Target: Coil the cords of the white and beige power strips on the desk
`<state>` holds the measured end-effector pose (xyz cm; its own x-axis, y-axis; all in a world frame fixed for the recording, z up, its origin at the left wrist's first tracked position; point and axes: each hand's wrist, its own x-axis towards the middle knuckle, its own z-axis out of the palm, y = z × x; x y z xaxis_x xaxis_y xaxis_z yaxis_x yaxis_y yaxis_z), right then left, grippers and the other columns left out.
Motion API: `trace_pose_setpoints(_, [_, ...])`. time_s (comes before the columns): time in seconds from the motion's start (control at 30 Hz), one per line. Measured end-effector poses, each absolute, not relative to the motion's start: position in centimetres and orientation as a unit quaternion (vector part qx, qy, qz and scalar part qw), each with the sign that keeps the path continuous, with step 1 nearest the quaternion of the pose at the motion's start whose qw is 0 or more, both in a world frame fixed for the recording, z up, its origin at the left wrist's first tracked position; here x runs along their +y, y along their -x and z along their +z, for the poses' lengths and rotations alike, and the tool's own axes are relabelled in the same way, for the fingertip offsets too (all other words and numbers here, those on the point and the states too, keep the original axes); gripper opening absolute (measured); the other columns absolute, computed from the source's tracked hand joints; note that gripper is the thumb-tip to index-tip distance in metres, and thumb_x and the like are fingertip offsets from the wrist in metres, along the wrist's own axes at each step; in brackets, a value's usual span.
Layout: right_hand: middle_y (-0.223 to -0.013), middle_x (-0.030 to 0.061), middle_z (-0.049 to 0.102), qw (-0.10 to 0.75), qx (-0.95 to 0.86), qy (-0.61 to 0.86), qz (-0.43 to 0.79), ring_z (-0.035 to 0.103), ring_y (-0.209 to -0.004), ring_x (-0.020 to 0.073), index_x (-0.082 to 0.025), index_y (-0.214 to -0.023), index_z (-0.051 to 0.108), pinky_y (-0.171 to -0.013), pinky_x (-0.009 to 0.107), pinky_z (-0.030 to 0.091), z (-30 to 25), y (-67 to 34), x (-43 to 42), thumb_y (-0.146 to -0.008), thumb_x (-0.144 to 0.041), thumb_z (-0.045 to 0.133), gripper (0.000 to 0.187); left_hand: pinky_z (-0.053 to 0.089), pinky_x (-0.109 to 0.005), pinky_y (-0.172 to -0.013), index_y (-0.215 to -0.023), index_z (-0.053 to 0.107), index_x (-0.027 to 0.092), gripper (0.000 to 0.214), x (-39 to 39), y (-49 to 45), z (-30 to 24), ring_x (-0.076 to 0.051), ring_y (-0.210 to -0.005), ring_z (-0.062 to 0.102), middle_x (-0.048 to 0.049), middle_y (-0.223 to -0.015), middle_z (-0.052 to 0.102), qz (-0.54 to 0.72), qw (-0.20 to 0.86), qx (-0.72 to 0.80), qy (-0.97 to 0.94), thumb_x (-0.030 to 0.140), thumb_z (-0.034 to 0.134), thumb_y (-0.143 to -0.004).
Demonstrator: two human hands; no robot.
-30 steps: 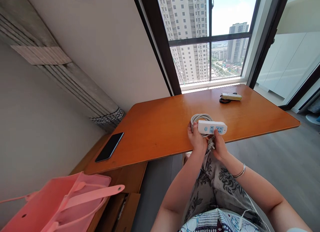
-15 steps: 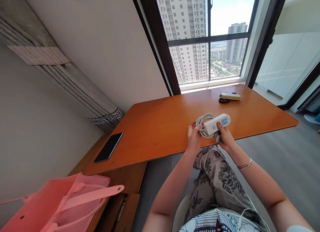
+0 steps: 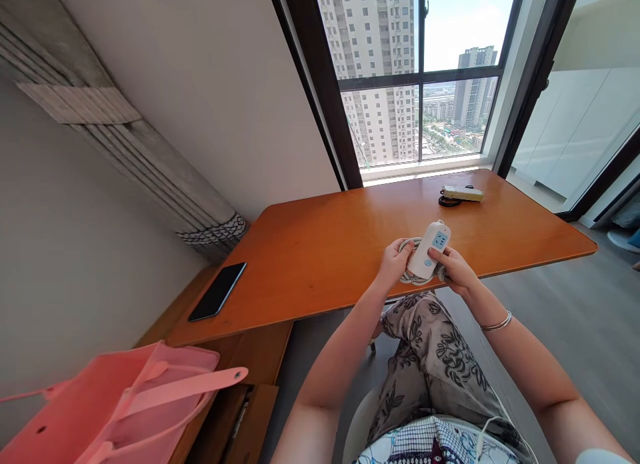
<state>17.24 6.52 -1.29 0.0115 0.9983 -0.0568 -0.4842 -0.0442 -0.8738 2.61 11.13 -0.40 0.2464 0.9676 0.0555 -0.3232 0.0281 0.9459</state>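
Note:
A white power strip (image 3: 429,249) with blue sockets is held over the near edge of the orange table (image 3: 325,251), its far end tilted up and away from me. Its coiled white cable (image 3: 411,245) is bunched beneath it. My left hand (image 3: 395,261) grips the near left end of the strip and the coil. My right hand (image 3: 453,267) closes on the strip's right side, thumb on top. A bracelet (image 3: 496,324) sits on my right wrist.
A second power strip (image 3: 463,193) with a black cord lies at the table's far side near the window. A black phone (image 3: 219,291) lies on the table's left corner. A pink bag (image 3: 120,404) stands at lower left beside a wooden cabinet (image 3: 250,384).
The power strip has turned from lying crosswise to pointing away from me, and both hands have shifted with it slightly toward the table.

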Motion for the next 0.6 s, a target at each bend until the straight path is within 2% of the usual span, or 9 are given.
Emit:
trace_pose_setpoints(0.1, [-0.09,0.0033,0.078,0.603,-0.313,0.373,0.632,0.073,-0.077,0.0189,-0.02,-0.092,0.071,-0.072,0.029,0.059,-1.4,-17.4,6.4,-0.052,-0.043,0.094,0.052,0.03,-0.019,-0.039,-0.08,0.069,0.015,0.037,11.0,-3.0,-0.6,-0.006,-0.04,0.041,0.0047,-0.05,0.053,0.525,0.659,0.342,-0.416,0.043,0.086,-0.064])
trace_pose_setpoints(0.23, [-0.087,0.0038,0.078,0.604,-0.313,0.362,0.637,0.073,-0.078,0.0198,-0.021,-0.09,0.07,-0.07,0.028,0.06,-1.4,-17.3,6.3,-0.055,-0.043,0.091,0.046,0.024,-0.018,-0.035,-0.091,0.07,0.015,0.047,11.0,-3.2,-0.1,-0.003,-0.034,0.032,0.0075,-0.048,0.047,0.521,0.695,0.324,-0.374,0.056,0.079,-0.069])
trace_pose_setpoints(0.4, [-0.087,0.0024,0.077,0.623,-0.314,0.362,0.618,0.074,-0.081,0.0196,-0.023,-0.093,0.069,-0.064,0.026,0.058,-1.4,-17.3,6.4,-0.061,-0.042,0.088,0.041,0.02,-0.017,-0.035,-0.086,0.069,0.015,0.04,11.3,-4.1,-0.8,-0.002,-0.034,0.033,0.0086,-0.047,0.045,0.562,0.665,0.34,-0.357,0.049,0.082,-0.069])
trace_pose_setpoints(0.53, [-0.089,0.0031,0.078,0.619,-0.325,0.37,0.612,0.073,-0.081,0.0211,-0.023,-0.098,0.07,-0.066,0.029,0.06,-1.7,-17.9,6.8,-0.063,-0.041,0.088,0.043,0.026,-0.018,-0.036,-0.086,0.069,0.016,0.039,11.6,-4.7,-1.6,-0.004,-0.036,0.035,0.0069,-0.049,0.048,0.561,0.655,0.34,-0.374,0.052,0.078,-0.073])
trace_pose_setpoints(0.6, [-0.089,0.0037,0.078,0.617,-0.332,0.37,0.61,0.073,-0.08,0.022,-0.022,-0.098,0.071,-0.067,0.031,0.061,-1.9,-18.6,7.3,-0.063,-0.04,0.089,0.043,0.035,-0.02,-0.04,-0.092,0.069,0.017,0.04,11.9,-4.8,-1.9,-0.007,-0.042,0.046,0.0028,-0.058,0.058,0.533,0.664,0.346,-0.395,0.054,0.075,-0.076])
